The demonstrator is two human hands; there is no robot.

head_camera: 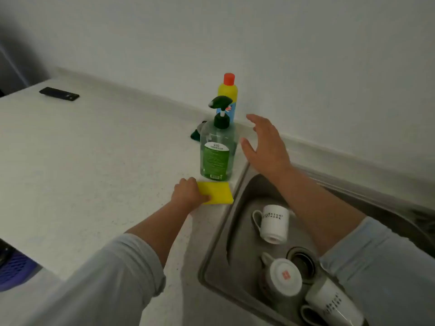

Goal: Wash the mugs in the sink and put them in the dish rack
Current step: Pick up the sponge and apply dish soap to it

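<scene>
Head view looks down on a white speckled stone countertop [94, 149] that meets a plain pale wall [306, 55] along a low raised edge, in dim light. One stainless steel sink [219, 234] is set into the counter at the right, with one round drain [302, 262] in its floor. Three white ceramic mugs lie in the sink: a lettered mug [274, 222] near the back, a mug turned base-up with a red mark [283, 276] beside the drain, and a second lettered mug [329, 304] tilted at the front, partly under the right sleeve. Two bottles stand by the wall: a clear green pump soap bottle [217, 151] and, behind it, a yellow bottle with an orange cap [227, 92]. One yellow rectangular sponge [219, 192] lies just in front of the pump bottle, at the sink's edge. The left hand [188, 194] grips the sponge's left end with curled fingers. The right hand [264, 147] hovers beside the pump bottle, fingers spread, holding nothing. One flat black object [58, 93] lies far back on the counter.
</scene>
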